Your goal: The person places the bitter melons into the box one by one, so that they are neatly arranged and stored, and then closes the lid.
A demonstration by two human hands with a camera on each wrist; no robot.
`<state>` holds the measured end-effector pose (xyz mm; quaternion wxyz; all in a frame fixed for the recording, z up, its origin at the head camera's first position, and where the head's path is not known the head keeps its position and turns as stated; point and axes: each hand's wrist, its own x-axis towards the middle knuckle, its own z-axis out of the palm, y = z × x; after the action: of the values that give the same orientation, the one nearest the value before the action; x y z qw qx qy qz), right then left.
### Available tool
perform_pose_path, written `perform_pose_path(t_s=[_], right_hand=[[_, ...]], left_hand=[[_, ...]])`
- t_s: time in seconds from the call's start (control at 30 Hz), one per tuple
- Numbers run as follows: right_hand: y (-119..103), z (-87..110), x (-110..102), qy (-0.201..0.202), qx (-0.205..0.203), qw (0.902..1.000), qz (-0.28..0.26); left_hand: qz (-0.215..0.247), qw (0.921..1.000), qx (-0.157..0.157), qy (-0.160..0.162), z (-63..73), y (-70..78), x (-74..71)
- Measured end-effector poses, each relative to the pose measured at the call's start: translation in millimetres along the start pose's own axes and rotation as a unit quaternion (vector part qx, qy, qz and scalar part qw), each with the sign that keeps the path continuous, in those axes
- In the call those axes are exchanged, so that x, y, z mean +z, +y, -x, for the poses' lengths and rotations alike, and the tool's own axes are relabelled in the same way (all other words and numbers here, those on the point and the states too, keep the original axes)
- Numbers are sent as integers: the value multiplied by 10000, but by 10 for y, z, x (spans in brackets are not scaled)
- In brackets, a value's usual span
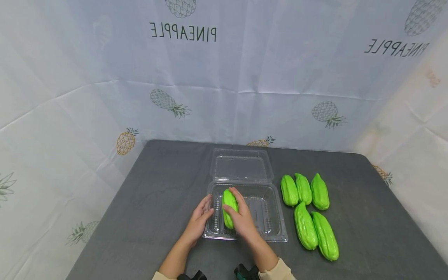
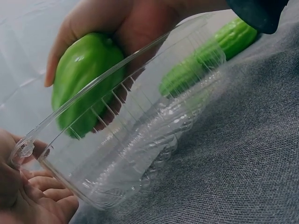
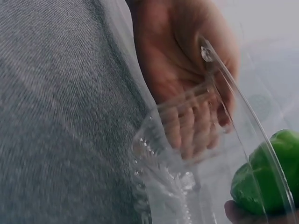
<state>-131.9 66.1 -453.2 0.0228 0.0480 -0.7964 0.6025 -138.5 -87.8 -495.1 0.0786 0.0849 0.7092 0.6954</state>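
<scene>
A clear plastic clamshell container [image 1: 260, 238] stands on the dark table, lid [image 1: 241, 165] folded back away from me. My right hand [image 1: 245, 219] holds a bright green ridged bitter melon [image 1: 229, 208] in the left part of the container's base, thumb on one side and fingers on the other. In the left wrist view that bitter melon [image 2: 86, 79] is partly behind the clear front wall. My left hand [image 1: 197, 221] is at the container's left side, its thumb by the rim and its fingers along the outside of the wall. In the right wrist view the left hand [image 3: 187, 88] shows partly through the plastic.
Several more bitter melons [image 1: 306, 227] lie in two rows on the table to the right of the container. The grey table [image 1: 157, 182] ends at a white cloth backdrop [image 1: 224, 109] printed with pineapples.
</scene>
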Motion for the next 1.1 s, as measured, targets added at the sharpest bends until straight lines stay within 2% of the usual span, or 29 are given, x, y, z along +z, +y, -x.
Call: perform_pose_path(t_s=[0.1,0.37,0.67,1.1], right_hand=[[-4,-21,51,-125,-2,9999,79],[11,-84,136,-735,18,9960,504],[32,-129,210,-950,-55,9938,568],[45,-154,275,-1388,125,9869,807]], left_hand=[[-13,10000,-78,-15,-10,0,-2],[51,9999,-29,-110,-11,-6,-8],[1,9999,-51,-93,-7,-15,-3],[111,9998,6,-160,-6,0,-12]])
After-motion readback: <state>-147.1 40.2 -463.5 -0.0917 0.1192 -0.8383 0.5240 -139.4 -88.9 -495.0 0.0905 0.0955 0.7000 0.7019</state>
